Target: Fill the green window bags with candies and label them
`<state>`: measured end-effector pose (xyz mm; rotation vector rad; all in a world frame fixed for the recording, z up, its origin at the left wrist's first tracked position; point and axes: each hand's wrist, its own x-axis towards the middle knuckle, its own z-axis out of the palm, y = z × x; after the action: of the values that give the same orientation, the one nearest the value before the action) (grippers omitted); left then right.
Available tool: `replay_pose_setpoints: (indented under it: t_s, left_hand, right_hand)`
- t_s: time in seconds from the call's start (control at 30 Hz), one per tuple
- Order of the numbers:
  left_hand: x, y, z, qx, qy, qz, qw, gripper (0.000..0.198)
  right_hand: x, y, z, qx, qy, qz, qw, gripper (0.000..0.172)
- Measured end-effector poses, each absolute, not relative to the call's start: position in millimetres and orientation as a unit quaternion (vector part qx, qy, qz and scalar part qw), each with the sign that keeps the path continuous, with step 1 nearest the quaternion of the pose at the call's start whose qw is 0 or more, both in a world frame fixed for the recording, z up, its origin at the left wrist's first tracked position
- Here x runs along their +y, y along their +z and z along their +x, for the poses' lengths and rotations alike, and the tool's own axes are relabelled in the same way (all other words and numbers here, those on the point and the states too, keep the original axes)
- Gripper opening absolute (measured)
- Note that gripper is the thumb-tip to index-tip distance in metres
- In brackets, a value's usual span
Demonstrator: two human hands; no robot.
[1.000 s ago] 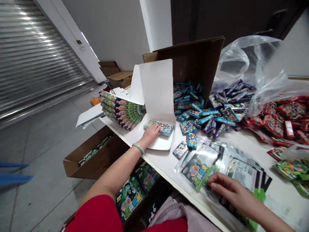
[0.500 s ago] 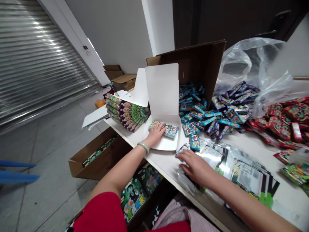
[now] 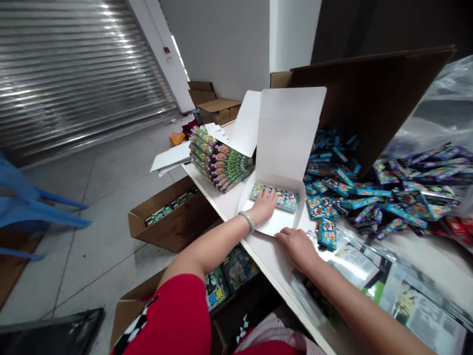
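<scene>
My L hand (image 3: 263, 206) open, flat on the small boxes (image 3: 286, 200) in white carton (image 3: 284, 138); R hand (image 3: 296, 248) open at carton's edge.

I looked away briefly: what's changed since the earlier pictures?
The right hand moved left off the clear printed packets to the front edge of the white carton. The left hand stayed on the row of small boxes inside it; the loose piles look unchanged.

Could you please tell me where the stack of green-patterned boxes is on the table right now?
In the head view, the stack of green-patterned boxes lies on the table just left of the open white carton, beyond the left hand.
</scene>
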<state>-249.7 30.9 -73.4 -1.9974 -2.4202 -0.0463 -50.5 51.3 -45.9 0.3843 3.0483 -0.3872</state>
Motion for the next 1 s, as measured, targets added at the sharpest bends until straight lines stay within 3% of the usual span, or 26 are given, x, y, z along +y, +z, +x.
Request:
replay_pose_setpoints:
  t_s: [0.4,0.53,0.63,0.73,0.87,1.0]
  left_hand:
    - [27,-74,-268,-0.74,-0.076,-0.667,-0.034,0.051]
    - [27,-62,-262,-0.71,-0.144,-0.689,-0.019,0.051]
    - [17,-49,-217,-0.67,-0.241,-0.702,0.015,0.046]
    - [4,-44,-141,-0.592,-0.297,-0.748,-0.043,0.036]
    - [-2,-58,-59,-0.608,-0.173,-0.766,-0.119,0.064]
    - [-1,-74,-41,-0.679,-0.111,-0.707,-0.16,0.081]
  right_hand:
    - [35,-38,-47,0.979,-0.19,0.07,0.035,0.04]
    - [46,-31,-1,0.969,-0.237,0.05,-0.047,0.058]
    - [71,-26,56,0.947,-0.254,0.168,-0.1,0.048]
    - [102,-32,102,0.909,-0.186,0.367,-0.06,0.047]
    - [120,-46,117,0.905,-0.162,0.393,-0.022,0.067]
    - [114,-48,105,0.906,-0.165,0.391,-0.012,0.068]
